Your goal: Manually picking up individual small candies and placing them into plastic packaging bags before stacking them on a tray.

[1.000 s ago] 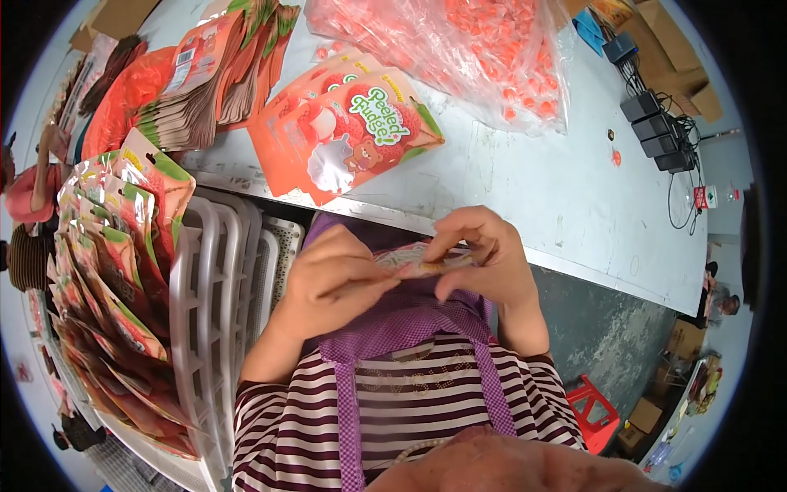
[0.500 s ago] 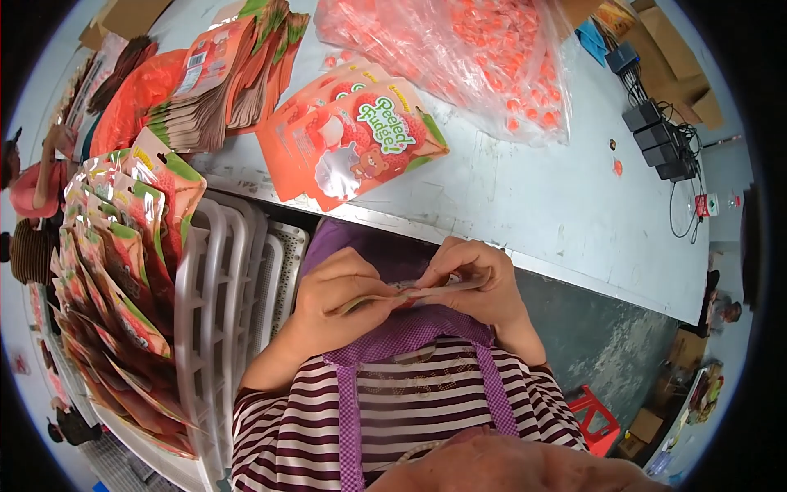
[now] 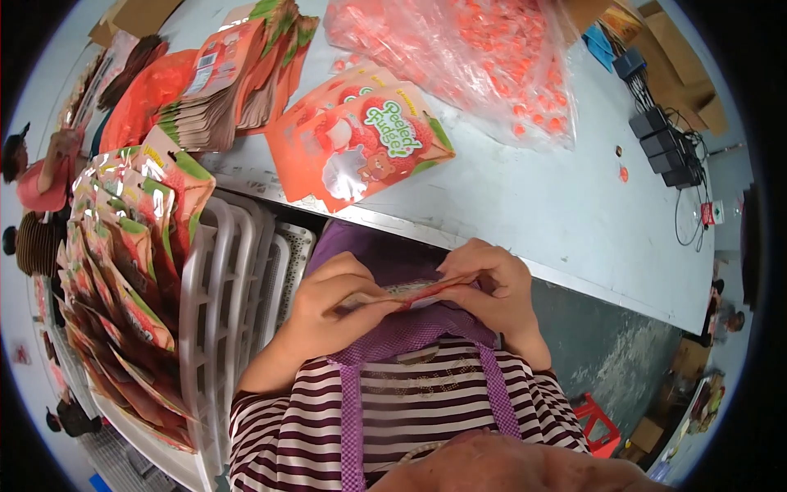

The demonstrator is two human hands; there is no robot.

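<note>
In front of my chest I hold a pouch (image 3: 420, 290), seen edge-on along its rim, with red and a pale part showing. My left hand (image 3: 334, 305) pinches its left end between thumb and fingers. At the other end my right hand (image 3: 498, 289) grips the rim, also closed. Most of the pouch's faces are hidden from this angle. Beyond my hands, a few flat red-orange pouches (image 3: 361, 143) with green corners lie overlapping at the table's near edge.
Stacked white plastic crates (image 3: 205, 328) at my left hold many upright pouches (image 3: 123, 262). On the table (image 3: 525, 213) are a pile of flat pouches (image 3: 197, 123), a clear bag of small red-orange pieces (image 3: 484, 66), and black power adapters (image 3: 668, 148). A red stool (image 3: 598, 426) stands at right.
My right hand has shifted slightly right and its fingers have changed position on the rim. The pouch's edge now shows more of its red and pale surface between the hands.
</note>
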